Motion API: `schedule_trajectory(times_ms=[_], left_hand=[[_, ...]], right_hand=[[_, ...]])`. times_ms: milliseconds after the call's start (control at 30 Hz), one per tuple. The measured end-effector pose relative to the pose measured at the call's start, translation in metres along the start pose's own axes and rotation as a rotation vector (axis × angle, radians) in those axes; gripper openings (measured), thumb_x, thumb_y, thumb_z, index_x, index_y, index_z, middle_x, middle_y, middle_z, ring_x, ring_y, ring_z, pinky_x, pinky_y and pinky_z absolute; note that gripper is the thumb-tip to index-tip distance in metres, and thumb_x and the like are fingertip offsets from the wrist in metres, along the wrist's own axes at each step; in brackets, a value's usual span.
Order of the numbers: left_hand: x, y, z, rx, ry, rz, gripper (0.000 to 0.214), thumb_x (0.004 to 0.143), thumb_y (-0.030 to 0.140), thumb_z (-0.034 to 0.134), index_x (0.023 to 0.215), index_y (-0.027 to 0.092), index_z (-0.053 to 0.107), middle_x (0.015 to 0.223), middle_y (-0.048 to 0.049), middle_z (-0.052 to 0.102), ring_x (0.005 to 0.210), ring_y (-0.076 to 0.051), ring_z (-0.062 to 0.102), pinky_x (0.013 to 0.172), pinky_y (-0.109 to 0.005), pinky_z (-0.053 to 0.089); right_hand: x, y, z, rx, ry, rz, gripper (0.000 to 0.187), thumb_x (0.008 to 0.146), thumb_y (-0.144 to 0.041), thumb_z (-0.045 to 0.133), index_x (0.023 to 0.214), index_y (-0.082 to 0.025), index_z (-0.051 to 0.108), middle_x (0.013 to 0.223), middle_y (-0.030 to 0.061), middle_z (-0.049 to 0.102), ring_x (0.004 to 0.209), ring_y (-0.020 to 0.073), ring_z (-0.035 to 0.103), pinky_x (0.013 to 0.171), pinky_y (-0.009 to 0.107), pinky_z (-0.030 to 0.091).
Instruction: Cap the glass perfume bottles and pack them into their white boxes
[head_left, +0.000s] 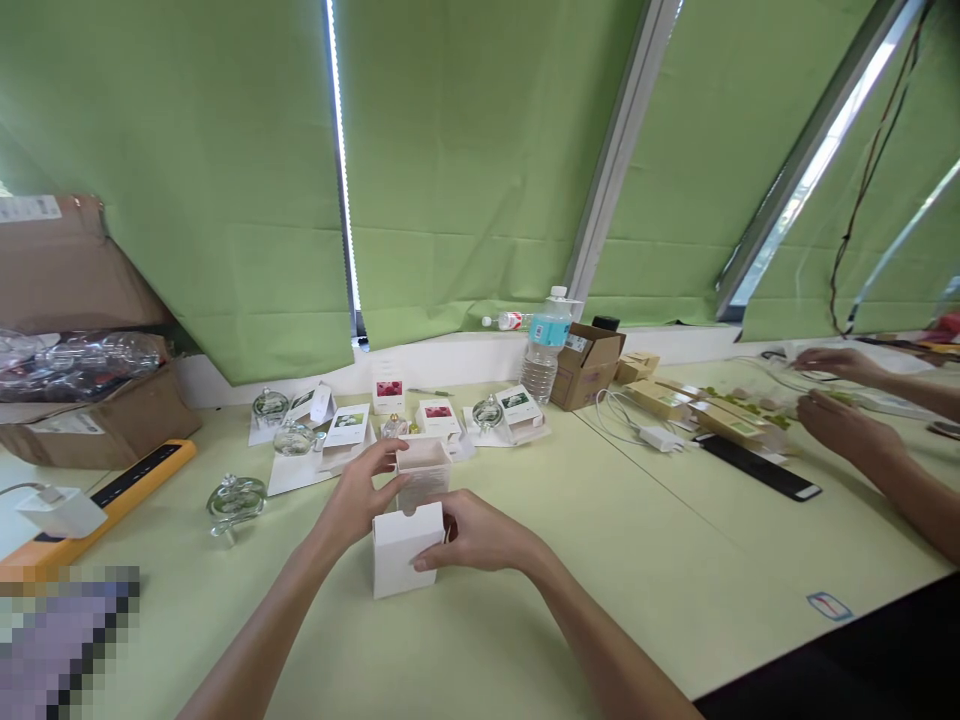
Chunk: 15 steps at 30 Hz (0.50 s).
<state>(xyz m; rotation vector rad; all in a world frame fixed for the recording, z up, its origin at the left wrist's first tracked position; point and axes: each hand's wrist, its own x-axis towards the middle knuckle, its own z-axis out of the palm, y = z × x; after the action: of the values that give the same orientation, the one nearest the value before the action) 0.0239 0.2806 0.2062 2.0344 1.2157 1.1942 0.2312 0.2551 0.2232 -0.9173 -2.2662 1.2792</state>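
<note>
My right hand grips a small white carton standing on the table, its thumb on the near face and its fingers at the right side. The carton has a notch in its top edge. Directly behind it is a second white box with an open top. My left hand is closed around that box's left side, thumb in front and fingertips at the upper rim. Whether anything lies inside either box cannot be made out. Left of my hands, a clear glass bottle sits on the table.
Behind are printed cards and more glass bottles. A large water bottle stands beside a cardboard box. An orange power strip lies left. At right are a black phone, a charger and another person's hands.
</note>
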Motion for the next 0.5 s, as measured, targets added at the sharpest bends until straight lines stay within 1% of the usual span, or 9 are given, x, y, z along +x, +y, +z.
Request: schedule_trajectory(times_ms=[133, 267, 333, 433, 500], left_hand=[[-0.011, 0.006, -0.012, -0.09, -0.004, -0.117, 0.032, 0.084, 0.034, 0.06, 0.115, 0.027, 0.054, 0.117, -0.0049, 0.063, 0.096, -0.022, 0.066, 0.083, -0.038, 0.054], [-0.018, 0.002, -0.018, -0.19, 0.018, -0.146, 0.037, 0.078, 0.022, 0.062, 0.114, 0.026, 0.055, 0.12, -0.0055, 0.062, 0.099, -0.022, 0.066, 0.086, -0.037, 0.054], [-0.02, -0.001, -0.019, -0.208, 0.019, -0.15, 0.041, 0.075, 0.019, 0.063, 0.115, 0.026, 0.055, 0.121, -0.0061, 0.062, 0.101, -0.022, 0.065, 0.087, -0.037, 0.053], [-0.022, 0.0, -0.02, -0.236, -0.018, -0.126, 0.045, 0.073, 0.019, 0.066, 0.116, 0.024, 0.056, 0.122, -0.0086, 0.063, 0.103, -0.024, 0.064, 0.088, -0.038, 0.052], [-0.022, 0.004, -0.021, -0.24, -0.036, -0.106, 0.045, 0.072, 0.02, 0.068, 0.115, 0.023, 0.057, 0.122, -0.0094, 0.063, 0.103, -0.025, 0.064, 0.088, -0.039, 0.052]], right_hand=[[0.0, 0.001, 0.001, 0.007, 0.048, 0.036, 0.034, 0.07, -0.038, 0.076, 0.096, -0.019, 0.068, 0.085, -0.0001, 0.068, 0.069, 0.0137, 0.056, 0.058, 0.022, 0.042], [-0.001, -0.005, 0.001, 0.192, 0.089, -0.012, 0.031, 0.073, -0.038, 0.074, 0.097, -0.019, 0.069, 0.089, 0.0018, 0.069, 0.07, 0.014, 0.057, 0.059, 0.023, 0.044], [-0.001, -0.009, 0.001, 0.303, 0.162, -0.042, 0.032, 0.074, -0.038, 0.074, 0.098, -0.018, 0.069, 0.087, 0.0031, 0.069, 0.068, 0.0135, 0.057, 0.055, 0.023, 0.045], [0.0, -0.012, 0.0, 0.44, 0.334, -0.125, 0.033, 0.074, -0.037, 0.075, 0.099, -0.017, 0.068, 0.089, 0.0057, 0.069, 0.069, 0.0152, 0.06, 0.053, 0.024, 0.049], [0.0, -0.011, -0.001, 0.5, 0.457, -0.181, 0.03, 0.074, -0.036, 0.075, 0.096, -0.017, 0.069, 0.089, 0.006, 0.069, 0.069, 0.016, 0.061, 0.052, 0.026, 0.052]])
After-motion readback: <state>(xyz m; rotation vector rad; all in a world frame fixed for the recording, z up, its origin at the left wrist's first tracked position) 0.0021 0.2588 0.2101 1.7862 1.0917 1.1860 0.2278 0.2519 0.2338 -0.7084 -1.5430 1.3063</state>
